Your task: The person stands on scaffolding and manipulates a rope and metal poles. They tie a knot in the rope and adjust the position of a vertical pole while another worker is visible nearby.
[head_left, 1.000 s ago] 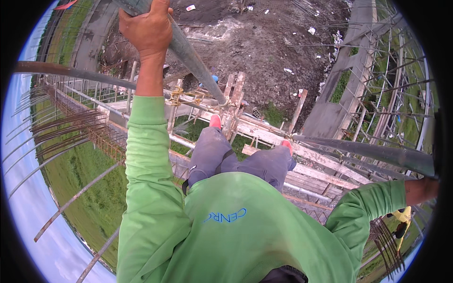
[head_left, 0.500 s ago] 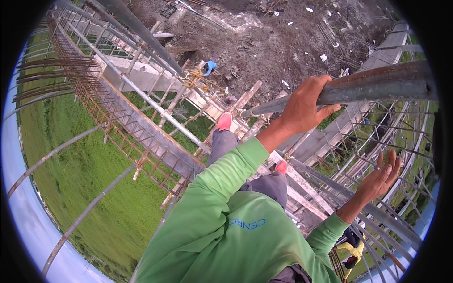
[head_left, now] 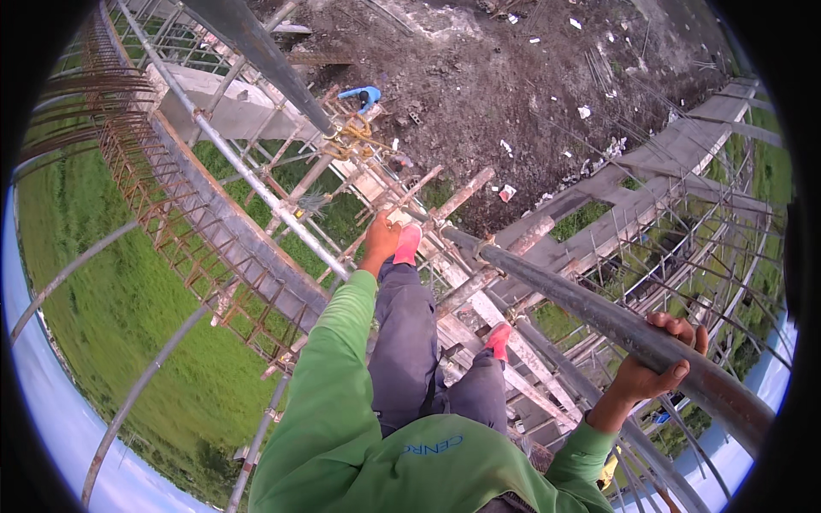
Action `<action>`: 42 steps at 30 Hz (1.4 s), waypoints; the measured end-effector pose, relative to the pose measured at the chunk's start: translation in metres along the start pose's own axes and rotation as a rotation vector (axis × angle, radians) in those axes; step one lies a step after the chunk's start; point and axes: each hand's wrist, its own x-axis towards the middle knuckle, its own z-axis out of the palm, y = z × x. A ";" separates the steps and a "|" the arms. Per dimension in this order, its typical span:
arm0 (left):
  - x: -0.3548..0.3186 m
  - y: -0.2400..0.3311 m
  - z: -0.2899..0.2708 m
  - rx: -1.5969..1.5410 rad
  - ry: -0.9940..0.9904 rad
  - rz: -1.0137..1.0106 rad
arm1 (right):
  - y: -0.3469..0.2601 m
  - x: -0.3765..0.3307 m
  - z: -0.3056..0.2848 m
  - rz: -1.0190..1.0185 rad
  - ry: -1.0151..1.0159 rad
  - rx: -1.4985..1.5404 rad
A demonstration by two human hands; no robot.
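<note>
Left hand (head_left: 379,245) is off the pipe (head_left: 590,309), now beside the left shoe (head_left: 408,245), fingers curled (on what, can't tell). Right hand (head_left: 654,368), previously free, now grips the pipe, which slants toward lower right — hold swapped. Boards (head_left: 547,366) around feet; outdoors, mud (head_left: 479,111), grass (head_left: 103,291) below.

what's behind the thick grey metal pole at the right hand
Behind the thick grey metal pole is part of the bare right hand; fingers show past the pole's upper edge, palm and thumb by its lower edge. The stretch between is covered.
</note>
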 end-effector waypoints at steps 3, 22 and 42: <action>0.073 -0.038 -0.008 0.280 0.079 0.028 | 0.017 -0.015 -0.004 0.021 0.047 -0.069; 0.377 -0.058 -0.006 -0.636 0.302 -0.376 | -0.022 -0.022 -0.004 0.079 0.502 -0.377; 0.375 -0.125 -0.031 -0.820 0.017 -0.442 | -0.026 -0.025 0.004 0.152 0.453 -0.440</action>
